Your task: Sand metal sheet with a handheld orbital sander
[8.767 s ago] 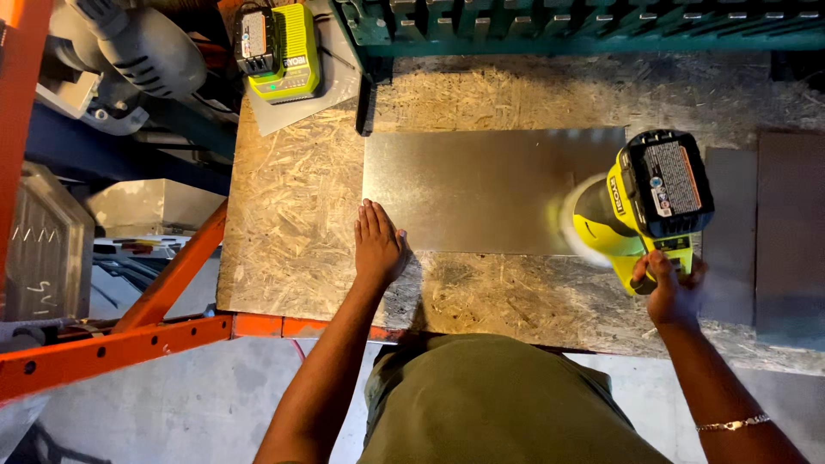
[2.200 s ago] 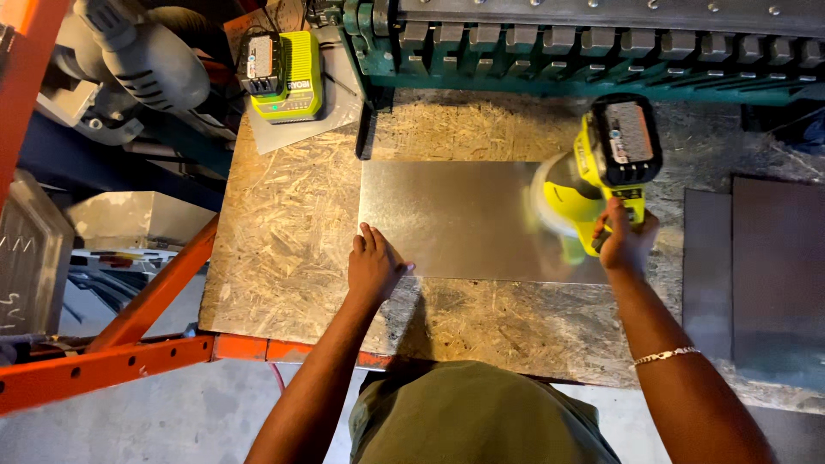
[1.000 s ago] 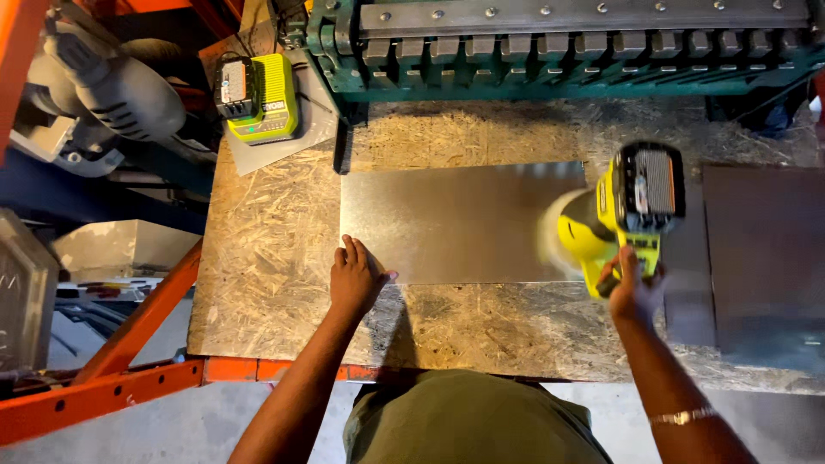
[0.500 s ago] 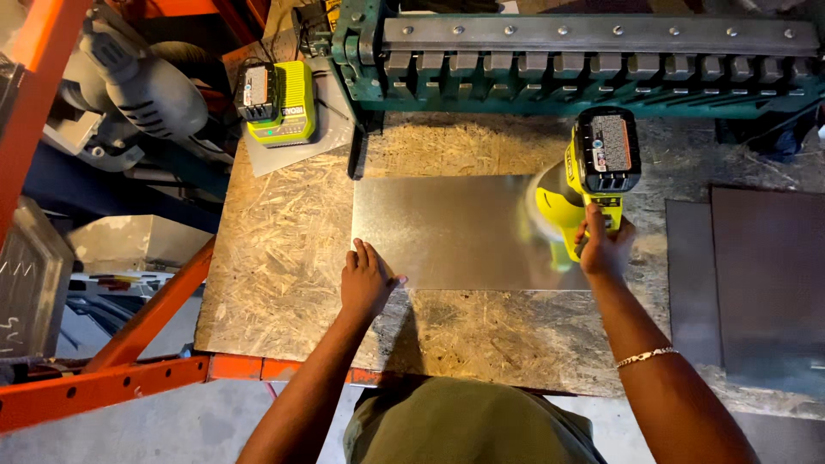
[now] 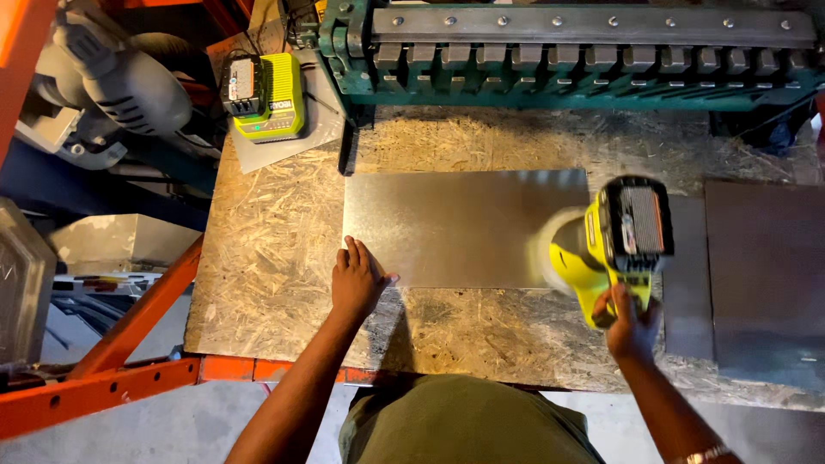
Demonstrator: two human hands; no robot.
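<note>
Head view, looking straight down. Your left hand (image 5: pixel 359 279) lies flat, fingers spread, pressing on the lower left corner of the metal sheet (image 5: pixel 455 228); the palm rests partly on the chipboard bench top (image 5: pixel 275 249). The sheet is a rectangle of dull grey metal, lying flat on the bench near its middle, long side running left to right.

Your right hand (image 5: pixel 632 322) is closed around the grip of a yellow-green cordless power tool (image 5: pixel 614 245), battery pack facing up. The tool's working end sits at the sheet's right edge and is blurred, so you cannot tell what kind of head it carries.

Just right of the tool lie darker metal sheets (image 5: pixel 760 275), flat on the same bench. Along the far edge stands a green sheet-metal brake (image 5: pixel 567 51) with a row of segmented fingers. At far left on the bench, a yellow-green battery charger (image 5: pixel 262 94) sits on a small grey sheet. Beyond the bench's left edge: a grey power saw (image 5: pixel 120 82) and orange steel framing (image 5: pixel 120 344).
</note>
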